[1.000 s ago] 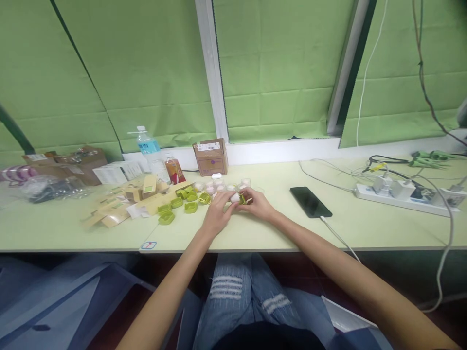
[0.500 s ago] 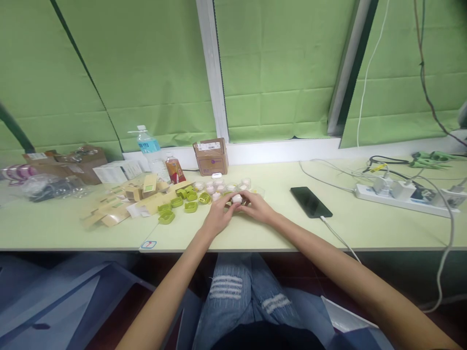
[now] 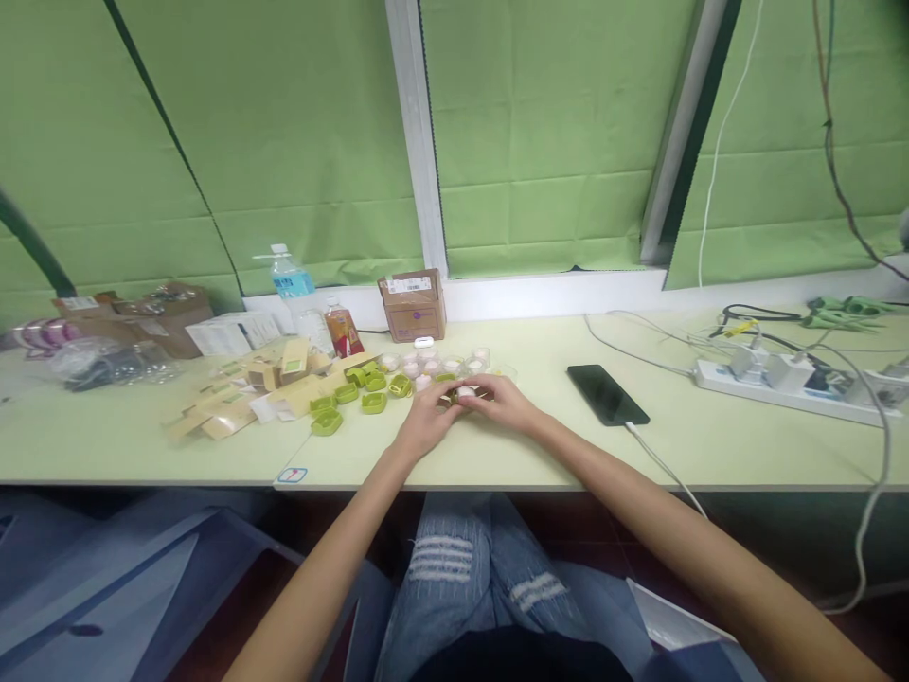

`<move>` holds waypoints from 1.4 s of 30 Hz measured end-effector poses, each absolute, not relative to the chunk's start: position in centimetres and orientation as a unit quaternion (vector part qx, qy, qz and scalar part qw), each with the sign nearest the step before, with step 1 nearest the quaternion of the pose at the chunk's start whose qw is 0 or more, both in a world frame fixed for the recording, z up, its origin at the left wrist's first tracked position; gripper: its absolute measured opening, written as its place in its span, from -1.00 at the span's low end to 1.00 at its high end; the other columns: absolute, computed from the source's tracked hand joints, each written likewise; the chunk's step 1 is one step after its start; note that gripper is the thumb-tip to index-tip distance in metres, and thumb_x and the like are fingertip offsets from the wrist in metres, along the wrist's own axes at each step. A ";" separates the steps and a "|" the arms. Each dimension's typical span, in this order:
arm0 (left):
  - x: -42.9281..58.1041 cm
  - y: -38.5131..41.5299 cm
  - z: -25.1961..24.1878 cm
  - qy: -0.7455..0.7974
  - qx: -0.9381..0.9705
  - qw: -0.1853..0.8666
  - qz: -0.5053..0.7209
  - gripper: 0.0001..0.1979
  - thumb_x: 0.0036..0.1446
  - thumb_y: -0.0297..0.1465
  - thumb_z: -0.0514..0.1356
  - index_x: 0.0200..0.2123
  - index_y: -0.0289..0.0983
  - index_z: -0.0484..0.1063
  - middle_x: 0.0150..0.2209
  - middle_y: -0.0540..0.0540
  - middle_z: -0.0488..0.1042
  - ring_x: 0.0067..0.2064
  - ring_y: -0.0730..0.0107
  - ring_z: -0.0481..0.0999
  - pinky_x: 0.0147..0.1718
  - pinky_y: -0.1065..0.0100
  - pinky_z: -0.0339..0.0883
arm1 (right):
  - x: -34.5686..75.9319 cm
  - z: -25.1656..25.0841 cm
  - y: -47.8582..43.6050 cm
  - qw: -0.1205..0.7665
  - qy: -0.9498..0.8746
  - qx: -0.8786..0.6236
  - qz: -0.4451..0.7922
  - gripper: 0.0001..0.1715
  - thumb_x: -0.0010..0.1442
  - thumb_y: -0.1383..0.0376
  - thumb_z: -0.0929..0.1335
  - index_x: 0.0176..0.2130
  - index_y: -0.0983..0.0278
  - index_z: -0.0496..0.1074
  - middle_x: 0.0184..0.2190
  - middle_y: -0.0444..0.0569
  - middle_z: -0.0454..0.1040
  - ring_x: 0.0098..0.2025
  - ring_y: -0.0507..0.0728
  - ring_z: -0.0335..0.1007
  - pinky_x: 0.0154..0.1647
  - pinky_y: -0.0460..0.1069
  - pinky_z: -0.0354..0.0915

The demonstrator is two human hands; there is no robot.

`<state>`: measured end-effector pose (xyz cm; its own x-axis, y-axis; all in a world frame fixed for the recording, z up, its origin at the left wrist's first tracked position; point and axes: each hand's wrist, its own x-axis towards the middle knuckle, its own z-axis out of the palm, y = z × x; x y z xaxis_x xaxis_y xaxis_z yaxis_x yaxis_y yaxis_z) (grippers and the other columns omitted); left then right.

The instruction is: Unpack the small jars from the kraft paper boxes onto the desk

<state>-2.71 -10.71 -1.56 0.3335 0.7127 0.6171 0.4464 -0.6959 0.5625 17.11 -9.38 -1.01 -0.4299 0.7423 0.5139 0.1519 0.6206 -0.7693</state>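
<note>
My left hand (image 3: 424,424) and my right hand (image 3: 507,407) meet over the table, fingers closed around a small white rounded object (image 3: 466,393). A bit of green shows beside it at the left fingertips; the fingers hide most of the object. Close to my left hand lie several olive-green cup-shaped pieces (image 3: 373,403). Just behind the hands stand several pale pink round pieces (image 3: 452,367), some in clear plastic.
Flattened yellowish cartons (image 3: 231,417) spread over the left. A water bottle (image 3: 293,289), a red-brown drink bottle (image 3: 344,332) and a cardboard box (image 3: 413,308) stand at the back. Rightward are a black phone (image 3: 606,394) on a cable and a white power strip (image 3: 788,386).
The white object has turned or tilted between my fingers, and less of it shows. My right fingers reach further over it. Both hands stay in nearly the same place.
</note>
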 end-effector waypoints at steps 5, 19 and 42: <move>-2.4 -11.0 -1.4 0.370 0.742 0.276 0.486 -0.64 0.14 -0.25 0.38 -0.02 -0.25 0.52 -0.01 -0.21 0.61 0.03 0.14 0.62 -0.03 0.11 0.58 | 17.3 -1.6 -8.6 0.456 -0.750 -0.291 0.381 -0.60 0.22 0.06 0.45 -0.06 0.27 0.59 -0.16 0.03 0.65 -0.24 0.20 0.60 -0.19 0.09 0.53; -2.9 -10.7 -1.7 0.380 0.701 0.340 0.498 -0.71 0.11 -0.22 0.37 -0.19 -0.30 0.56 -0.18 -0.20 0.67 -0.13 0.10 0.68 -0.03 0.01 0.57 | 17.3 -2.7 -8.2 0.455 -0.758 -0.288 0.367 -0.53 0.13 0.13 0.53 -0.01 0.28 0.57 -0.03 0.07 0.61 -0.05 0.25 0.59 -0.01 0.15 0.53; -2.8 -10.4 -1.7 0.393 0.694 0.348 0.493 -0.77 0.09 -0.29 0.30 -0.28 -0.26 0.35 -0.21 -0.13 0.64 -0.17 0.22 0.67 -0.07 0.15 0.55 | 16.7 -1.9 -8.7 0.452 -0.817 -0.279 0.225 -0.60 0.34 0.13 0.39 0.06 0.30 0.55 -0.06 0.10 0.56 -0.03 0.22 0.49 0.06 0.12 0.40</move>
<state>-2.84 -10.38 -1.73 0.2052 0.8881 0.4112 0.2025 -0.4496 0.8700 16.70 -8.72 -1.93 -0.4348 0.6596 0.6131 0.2528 0.7429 -0.6199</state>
